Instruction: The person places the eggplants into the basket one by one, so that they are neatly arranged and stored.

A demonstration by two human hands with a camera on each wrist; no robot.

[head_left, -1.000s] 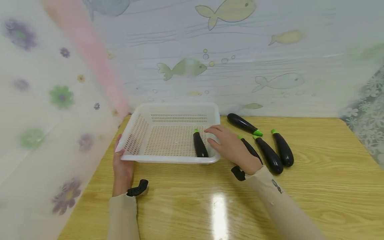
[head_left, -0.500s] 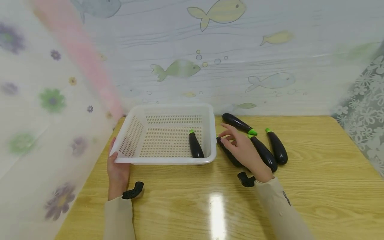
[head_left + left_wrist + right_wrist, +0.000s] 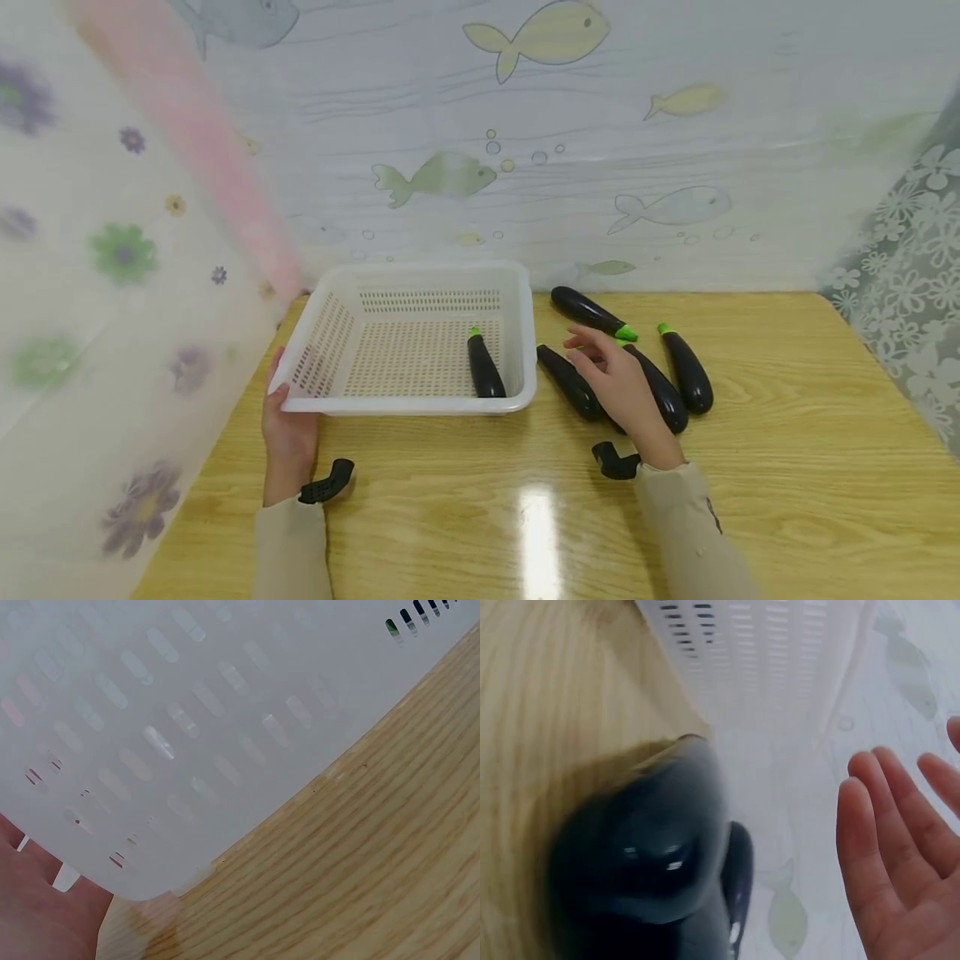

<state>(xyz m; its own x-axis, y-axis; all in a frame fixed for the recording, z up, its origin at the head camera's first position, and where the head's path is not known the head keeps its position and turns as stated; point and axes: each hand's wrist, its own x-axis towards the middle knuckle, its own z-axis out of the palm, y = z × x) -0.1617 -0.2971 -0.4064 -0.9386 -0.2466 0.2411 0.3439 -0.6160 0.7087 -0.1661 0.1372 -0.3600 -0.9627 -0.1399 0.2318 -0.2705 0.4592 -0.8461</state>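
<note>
A white perforated plastic basket (image 3: 405, 406) stands at the left of the table, with one eggplant (image 3: 486, 367) inside near its right wall. My left hand (image 3: 290, 433) grips its front left corner, thumb on the rim; the left wrist view shows the hand (image 3: 45, 900) against the slotted wall (image 3: 225, 735). Just right of the basket, my right hand (image 3: 618, 387) hovers over the loose eggplants, fingers loosely bent and holding nothing. Beneath and beside it lie a dark eggplant (image 3: 564, 379) and another eggplant (image 3: 662, 396), partly hidden. In the right wrist view, an eggplant (image 3: 645, 847) looms close.
Further eggplants lie on the wooden table (image 3: 780, 433): one eggplant (image 3: 585, 310) at the back, another eggplant (image 3: 686, 371) on the right. A wall covering with fish prints (image 3: 442, 175) rises behind the table's back edge. A flowered covering (image 3: 123, 250) borders the left side.
My right hand has moved from above the basket's right rim rightward to over the loose eggplants. The left hand keeps its hold on the basket. The head view has shifted slightly.
</note>
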